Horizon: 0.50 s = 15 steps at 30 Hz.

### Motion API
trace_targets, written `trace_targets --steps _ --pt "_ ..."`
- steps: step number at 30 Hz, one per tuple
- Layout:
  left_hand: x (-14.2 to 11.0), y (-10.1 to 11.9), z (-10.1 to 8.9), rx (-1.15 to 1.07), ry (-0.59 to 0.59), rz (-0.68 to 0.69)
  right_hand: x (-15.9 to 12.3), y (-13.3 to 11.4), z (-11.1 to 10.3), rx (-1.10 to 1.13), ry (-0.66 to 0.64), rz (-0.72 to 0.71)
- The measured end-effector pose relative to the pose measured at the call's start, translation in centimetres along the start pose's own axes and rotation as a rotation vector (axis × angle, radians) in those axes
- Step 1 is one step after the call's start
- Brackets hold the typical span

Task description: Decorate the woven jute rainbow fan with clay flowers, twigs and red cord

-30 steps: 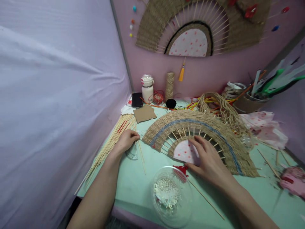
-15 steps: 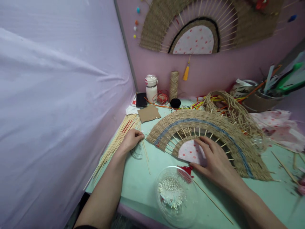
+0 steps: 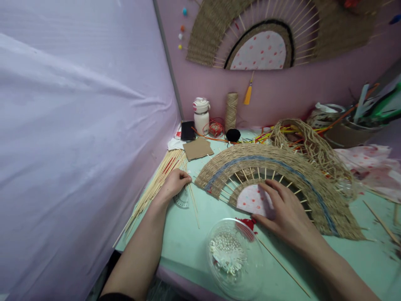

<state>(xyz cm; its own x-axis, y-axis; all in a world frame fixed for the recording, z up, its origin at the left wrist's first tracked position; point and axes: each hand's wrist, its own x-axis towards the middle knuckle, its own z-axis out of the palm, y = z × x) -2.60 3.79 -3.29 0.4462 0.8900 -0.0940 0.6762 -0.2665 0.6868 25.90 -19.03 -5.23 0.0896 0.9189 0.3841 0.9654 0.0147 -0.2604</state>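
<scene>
A woven straw fan with a blue band and a white, red-spotted half-circle lies on the table. My right hand grips its middle, fingers over the half-circle and thumb at the lower edge. Beyond the fan's left tip, my left hand is closed in a pinch; what sits between the fingertips is too small to make out. Under that hand lie a clear protractor and thin loose sticks. A red tassel rests just below the fan, beside my right thumb.
In front stands a clear plastic bowl of white pearl beads. Bundled sticks line the left edge. Behind are cardboard, a white bottle, a twine spool and loose twine. Another fan hangs on the wall.
The view has shifted slightly, so everything appears a little farther right. Both hands keep the same hold and place on the fan and near its left tip.
</scene>
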Motion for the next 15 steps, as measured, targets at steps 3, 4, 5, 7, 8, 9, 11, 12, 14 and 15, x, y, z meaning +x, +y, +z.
trace_targets --steps 3,4,5,7,8,9,11,12,14,15 --pt "-0.05 0.09 -0.03 0.000 0.002 0.000 -0.05 0.02 0.03 0.003 -0.005 0.009" --pt "-0.09 0.17 -0.06 -0.001 0.002 -0.003 -0.08 0.04 0.05 0.004 -0.009 0.012" --pt "-0.13 0.26 -0.10 -0.002 0.001 -0.006 -0.10 0.05 0.06 0.003 -0.011 0.012" --pt "-0.22 0.48 -0.22 -0.002 0.001 -0.014 -0.14 0.10 0.10 0.000 -0.011 0.009" --pt "-0.25 0.57 -0.30 -0.001 0.003 -0.018 -0.15 0.13 0.11 -0.002 -0.009 0.007" --pt "-0.26 0.65 -0.38 0.001 0.005 -0.019 -0.14 0.15 0.11 -0.003 -0.006 0.006" --pt "-0.23 0.71 -0.54 0.004 0.013 -0.018 -0.12 0.20 0.12 -0.004 -0.005 0.002" --pt "-0.20 0.70 -0.61 0.006 0.017 -0.017 -0.10 0.22 0.12 -0.007 -0.006 -0.001" --pt "-0.12 0.61 -0.70 0.007 0.024 -0.016 -0.07 0.24 0.10 -0.019 -0.005 -0.009" --pt "-0.09 0.56 -0.72 0.007 0.025 -0.016 -0.05 0.24 0.08 -0.027 -0.004 -0.012"
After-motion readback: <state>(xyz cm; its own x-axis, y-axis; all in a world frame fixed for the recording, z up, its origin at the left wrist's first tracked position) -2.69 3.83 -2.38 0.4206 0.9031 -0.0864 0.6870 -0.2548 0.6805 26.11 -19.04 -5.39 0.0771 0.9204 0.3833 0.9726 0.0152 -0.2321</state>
